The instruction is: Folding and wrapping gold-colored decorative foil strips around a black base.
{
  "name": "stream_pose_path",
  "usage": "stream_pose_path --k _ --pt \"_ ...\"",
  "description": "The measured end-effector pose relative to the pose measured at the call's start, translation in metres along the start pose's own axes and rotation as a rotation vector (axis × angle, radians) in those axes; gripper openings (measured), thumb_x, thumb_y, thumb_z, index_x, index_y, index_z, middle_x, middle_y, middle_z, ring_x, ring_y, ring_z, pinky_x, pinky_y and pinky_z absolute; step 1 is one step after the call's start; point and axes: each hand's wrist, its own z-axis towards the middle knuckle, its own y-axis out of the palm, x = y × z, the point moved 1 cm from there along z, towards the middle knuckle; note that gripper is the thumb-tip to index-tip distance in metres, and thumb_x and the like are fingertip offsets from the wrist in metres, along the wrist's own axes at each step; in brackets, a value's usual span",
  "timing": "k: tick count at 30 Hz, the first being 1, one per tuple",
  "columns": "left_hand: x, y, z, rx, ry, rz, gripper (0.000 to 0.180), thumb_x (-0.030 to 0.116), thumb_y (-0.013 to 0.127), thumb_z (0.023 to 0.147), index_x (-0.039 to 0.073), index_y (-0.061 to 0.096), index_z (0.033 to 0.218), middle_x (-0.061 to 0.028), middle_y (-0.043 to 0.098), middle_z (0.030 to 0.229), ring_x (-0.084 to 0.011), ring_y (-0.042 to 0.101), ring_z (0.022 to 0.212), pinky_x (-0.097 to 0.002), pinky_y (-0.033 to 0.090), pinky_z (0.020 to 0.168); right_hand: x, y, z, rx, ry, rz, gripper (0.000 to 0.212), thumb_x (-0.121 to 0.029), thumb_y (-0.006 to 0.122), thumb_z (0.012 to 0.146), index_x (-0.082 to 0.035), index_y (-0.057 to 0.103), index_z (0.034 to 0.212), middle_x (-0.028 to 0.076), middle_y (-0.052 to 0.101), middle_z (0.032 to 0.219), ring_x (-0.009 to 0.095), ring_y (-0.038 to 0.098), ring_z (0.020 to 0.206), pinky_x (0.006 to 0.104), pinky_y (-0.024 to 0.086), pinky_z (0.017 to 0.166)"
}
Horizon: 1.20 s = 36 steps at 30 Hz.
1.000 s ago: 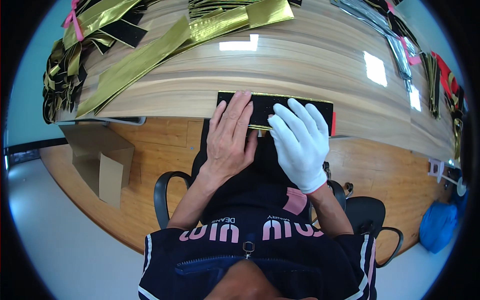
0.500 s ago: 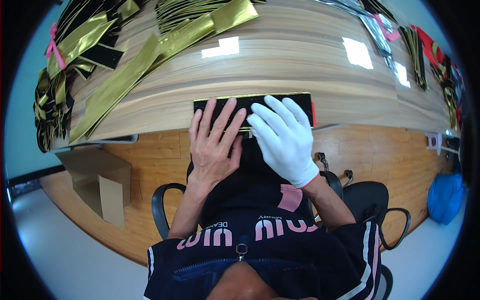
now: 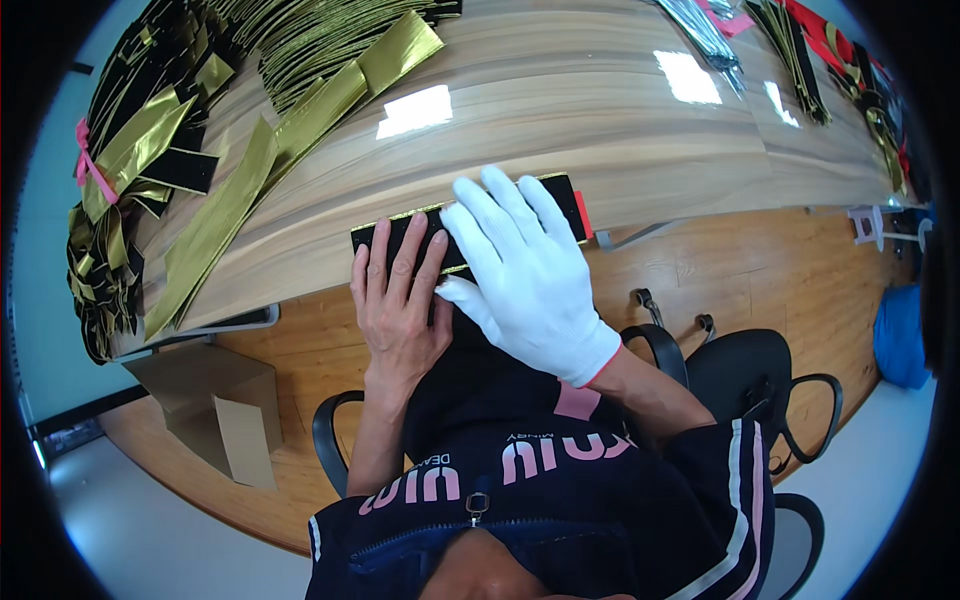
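A flat black strip (image 3: pixel 564 193) with gold edging lies along the near edge of the table, tilted slightly up to the right. My left hand (image 3: pixel 400 312), bare, rests with fingers stretched flat over the strip's left part. My right hand (image 3: pixel 535 285), in a white glove with a red cuff, lies over the strip's middle and right part. Its fingers are extended and reach past the strip's far edge, with the thumb out beside the left hand. Beneath both hands the strip is partly hidden. A small red piece (image 3: pixel 583 215) shows at its right end.
Long gold ribbons (image 3: pixel 215 220) and a bundle of black-and-gold strips (image 3: pixel 310 50) lie at the table's left and back. More tied strips (image 3: pixel 130 160) hang over the left edge. Silver strips (image 3: pixel 705 38) lie back right. A cardboard box (image 3: pixel 215 400) and a black chair (image 3: pixel 735 385) stand below.
The view has turned, so the table and strip look tilted. My right hand has shifted forward across the strip, its thumb now spread out. My left hand stays flat on the strip.
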Motion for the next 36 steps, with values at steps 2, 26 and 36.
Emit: stream_pose_path --k 2,26,36 --pt "0.001 -0.002 0.001 -0.019 -0.004 0.000 0.062 0.008 0.072 0.085 0.016 0.064 0.147 -0.0067 0.053 0.161 -0.0374 0.043 0.153 -0.0541 0.029 0.124 0.000 0.004 0.005 -0.051 0.057 -0.089 0.069 -0.038 0.076 0.090 0.006 0.060 0.139 0.025 0.055 0.151 0.042 0.046 0.147 0.0547 0.030 0.125" --pt "0.002 -0.004 0.000 -0.075 0.002 0.044 0.076 0.005 0.078 0.078 0.016 0.059 0.151 -0.0073 0.053 0.162 -0.0373 0.040 0.154 -0.0556 0.030 0.124 0.018 0.015 -0.007 -0.133 0.173 -0.132 0.077 -0.043 0.076 0.091 0.010 0.055 0.143 0.030 0.049 0.154 0.046 0.041 0.149 0.0557 0.028 0.126" --pt "0.003 -0.005 0.001 -0.068 0.007 0.048 0.074 0.004 0.077 0.079 0.016 0.060 0.150 -0.0072 0.053 0.161 -0.0373 0.041 0.153 -0.0543 0.030 0.124 0.025 0.012 -0.010 -0.025 0.201 0.019 0.069 -0.032 0.078 0.092 0.006 0.054 0.144 0.027 0.051 0.153 0.046 0.044 0.146 0.0545 0.031 0.124"
